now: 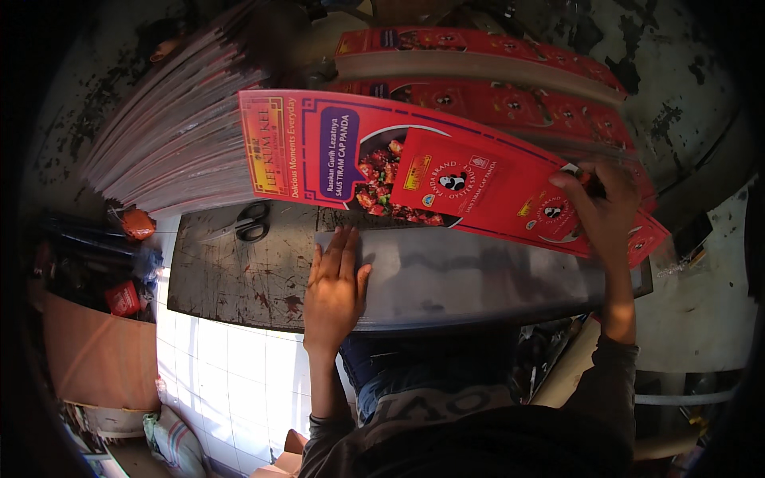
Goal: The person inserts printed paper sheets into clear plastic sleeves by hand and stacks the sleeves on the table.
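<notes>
My right hand pinches a long red printed cardboard strip near its right end. The strip slants across the view, its left end farther from me, and carries food pictures and a purple panel. Flat on the left end of a clear plastic sheet or stack of sheets lies my left hand, fingers stretched out and holding nothing. The plastic runs along the near edge of a dark, scratched board. How many sheets there are I cannot tell.
Black-handled scissors lie on the board at left. Beyond it, many overlapping strips in plastic fan out at far left, and stacks of red strips stand at the back. A cardboard box and a sack are lower left.
</notes>
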The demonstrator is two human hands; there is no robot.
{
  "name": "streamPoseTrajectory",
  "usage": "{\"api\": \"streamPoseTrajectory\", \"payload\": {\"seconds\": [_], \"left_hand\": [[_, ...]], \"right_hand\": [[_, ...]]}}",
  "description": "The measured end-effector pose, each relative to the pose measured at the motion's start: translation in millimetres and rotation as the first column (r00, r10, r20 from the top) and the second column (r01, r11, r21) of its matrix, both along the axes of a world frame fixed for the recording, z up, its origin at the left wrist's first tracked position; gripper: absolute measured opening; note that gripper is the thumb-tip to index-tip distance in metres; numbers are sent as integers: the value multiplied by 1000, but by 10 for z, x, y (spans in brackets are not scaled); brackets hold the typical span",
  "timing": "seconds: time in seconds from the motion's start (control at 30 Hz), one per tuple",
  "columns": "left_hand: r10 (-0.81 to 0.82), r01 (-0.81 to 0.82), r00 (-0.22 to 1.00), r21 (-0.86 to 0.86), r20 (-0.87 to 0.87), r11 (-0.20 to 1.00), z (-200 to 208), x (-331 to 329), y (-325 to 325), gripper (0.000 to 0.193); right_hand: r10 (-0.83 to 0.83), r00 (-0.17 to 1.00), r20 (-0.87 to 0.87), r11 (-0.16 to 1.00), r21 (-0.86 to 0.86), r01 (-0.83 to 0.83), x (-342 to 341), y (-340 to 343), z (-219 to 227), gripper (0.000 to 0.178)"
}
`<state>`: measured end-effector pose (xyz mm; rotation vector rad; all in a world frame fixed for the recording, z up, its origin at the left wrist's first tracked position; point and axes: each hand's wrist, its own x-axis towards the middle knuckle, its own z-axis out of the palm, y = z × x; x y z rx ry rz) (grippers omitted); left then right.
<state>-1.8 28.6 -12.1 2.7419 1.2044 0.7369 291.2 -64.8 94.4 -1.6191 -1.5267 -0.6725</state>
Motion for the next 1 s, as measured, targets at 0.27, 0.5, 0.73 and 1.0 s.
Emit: {"api": "streamPoseTrajectory", "payload": {"seconds": [0.27, 0.5, 0.73, 1.0], "left_hand": [[50, -51, 998, -26, -39, 998, 58, -4, -43, 41], [34, -33, 973, 6, -227, 999, 114, 53, 97, 44], [10, -17, 972, -27, -233, 999, 55, 40, 61, 43], [12, 5, 989, 119, -147, 993, 216, 87, 71, 39]], "right_hand": [[443, 897, -6, 894, 83, -441, -410, 820, 182, 35], [470, 862, 190, 883, -94, -461, -749, 995, 214, 37], [493, 792, 360, 870, -220, -441, -720, 898, 174, 35], [315, 866, 387, 949, -122, -290, -603, 898, 284, 35]]}}
